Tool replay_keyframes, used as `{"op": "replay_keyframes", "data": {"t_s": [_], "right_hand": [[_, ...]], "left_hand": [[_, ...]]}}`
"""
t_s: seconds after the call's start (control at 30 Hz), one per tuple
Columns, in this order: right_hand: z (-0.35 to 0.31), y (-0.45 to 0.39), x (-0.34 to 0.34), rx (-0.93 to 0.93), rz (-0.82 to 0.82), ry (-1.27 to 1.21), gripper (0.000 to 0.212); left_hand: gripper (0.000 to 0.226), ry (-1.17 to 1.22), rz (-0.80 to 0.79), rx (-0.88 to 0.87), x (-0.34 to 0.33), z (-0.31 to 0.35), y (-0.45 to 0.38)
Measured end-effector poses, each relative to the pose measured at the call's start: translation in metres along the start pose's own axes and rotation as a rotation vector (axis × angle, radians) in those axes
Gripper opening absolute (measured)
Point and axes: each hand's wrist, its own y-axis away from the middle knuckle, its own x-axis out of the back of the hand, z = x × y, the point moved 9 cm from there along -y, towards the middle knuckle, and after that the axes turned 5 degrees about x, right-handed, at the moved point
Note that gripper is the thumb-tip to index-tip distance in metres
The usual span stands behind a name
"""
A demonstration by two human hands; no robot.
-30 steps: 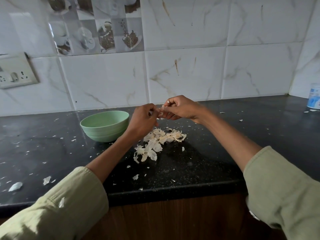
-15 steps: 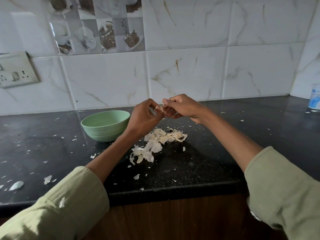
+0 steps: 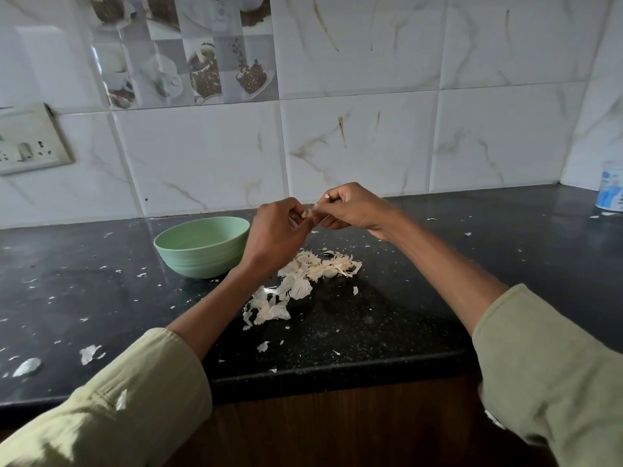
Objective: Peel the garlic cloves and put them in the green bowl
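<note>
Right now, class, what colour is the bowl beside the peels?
Pale green, plain, seen best in the head view: bowl.

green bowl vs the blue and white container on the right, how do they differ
The green bowl is plain, wide and open-topped, and sits left of the hands. The blue and white container is taller, printed, cut off by the frame edge, in the far right corner. Both stand upright on the black counter.

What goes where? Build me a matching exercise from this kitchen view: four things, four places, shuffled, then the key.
Things:
1. green bowl
2. pile of garlic skins
3. garlic clove
4. switch plate

Places:
A. on the tiled wall, far left
B. pinched between left hand and right hand, above the counter
C. on the black counter, beside the left wrist
D. on the counter below the hands

Pairs: 1-C, 2-D, 3-B, 4-A
</note>
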Motion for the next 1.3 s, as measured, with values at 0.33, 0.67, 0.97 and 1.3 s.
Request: {"op": "replay_keyframes", "data": {"t_s": [0.33, 0.67, 0.97, 1.3], "right_hand": [[0.001, -0.001, 0.005, 0.023, 0.017, -0.036, 0.030], [0.002, 0.002, -0.006, -0.025, -0.055, -0.052, 0.045], [0.005, 0.005, -0.020, -0.058, -0.157, 0.114, 0.026], [0.000, 0.008, -0.028, -0.067, -0.207, 0.010, 0.031]], "left_hand": [[0.018, -0.009, -0.009, -0.048, 0.001, 0.005, 0.000], [0.017, -0.055, -0.016, -0.034, 0.001, 0.005, 0.001], [0.014, -0.151, -0.025, -0.062, -0.002, 0.008, 0.003], [0.022, -0.004, -0.024, -0.063, 0.007, 0.011, 0.004]]}}
